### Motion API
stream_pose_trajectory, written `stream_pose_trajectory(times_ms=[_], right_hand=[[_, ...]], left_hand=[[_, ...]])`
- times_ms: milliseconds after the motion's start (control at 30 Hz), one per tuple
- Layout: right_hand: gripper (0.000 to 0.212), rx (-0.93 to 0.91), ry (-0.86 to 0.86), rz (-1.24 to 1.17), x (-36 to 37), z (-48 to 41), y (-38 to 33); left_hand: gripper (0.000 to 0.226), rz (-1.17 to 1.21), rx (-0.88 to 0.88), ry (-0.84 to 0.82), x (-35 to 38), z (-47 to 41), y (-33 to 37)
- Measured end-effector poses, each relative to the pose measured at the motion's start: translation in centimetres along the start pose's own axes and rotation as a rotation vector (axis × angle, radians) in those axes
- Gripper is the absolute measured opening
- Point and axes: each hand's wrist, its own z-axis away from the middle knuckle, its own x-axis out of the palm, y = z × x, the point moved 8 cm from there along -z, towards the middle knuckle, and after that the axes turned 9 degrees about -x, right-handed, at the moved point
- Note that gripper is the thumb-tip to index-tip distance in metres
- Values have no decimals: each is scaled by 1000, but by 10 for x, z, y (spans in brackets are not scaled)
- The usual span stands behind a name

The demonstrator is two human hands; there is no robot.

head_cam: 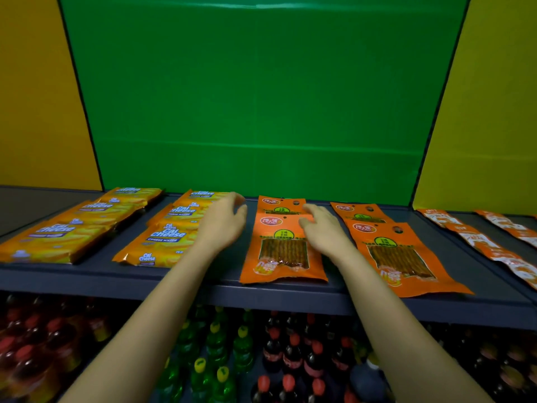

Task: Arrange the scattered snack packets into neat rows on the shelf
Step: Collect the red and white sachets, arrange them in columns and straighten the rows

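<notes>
On the dark shelf (203, 283) lie rows of snack packets. An orange packet of spicy sticks (283, 254) lies in the middle, overlapping a second one (280, 203) behind it. My right hand (322, 231) rests with spread fingers on the upper right part of the front packet. My left hand (225, 221) hovers just left of that row with its fingers curled and apart, holding nothing. Two more orange stick packets (398, 254) lie in a row to the right. Yellow Cal Cheese wafer packs sit in two rows on the left (162, 239) and far left (58, 237).
Orange-and-white sachet strips (488, 245) run in rows at the far right of the shelf. A green back panel (261, 97) rises behind the packets, with yellow panels at both sides. Below the shelf stand bottled drinks (290, 359), red, green and dark.
</notes>
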Motion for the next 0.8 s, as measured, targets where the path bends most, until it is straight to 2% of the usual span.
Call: stream_pose_trajectory(times_ms=[200, 400, 567, 667, 800], right_hand=[[46, -111, -86, -104, 31, -3, -66], [45, -34, -270, -164, 103, -9, -112], [42, 96, -147, -279, 133, -14, -123], [46, 143, -43, -326, 138, -11, -125], [47, 185, 48, -397, 140, -9, -128]], left_hand=[[36, -67, -137, -40, -57, -21, -69], [54, 42, -278, -112, -79, -17, -144], [60, 129, -305, -243, -72, -22, -167], [53, 132, -288, -353, -62, -25, -169], [47, 172, -250, -394, -58, -30, -170]])
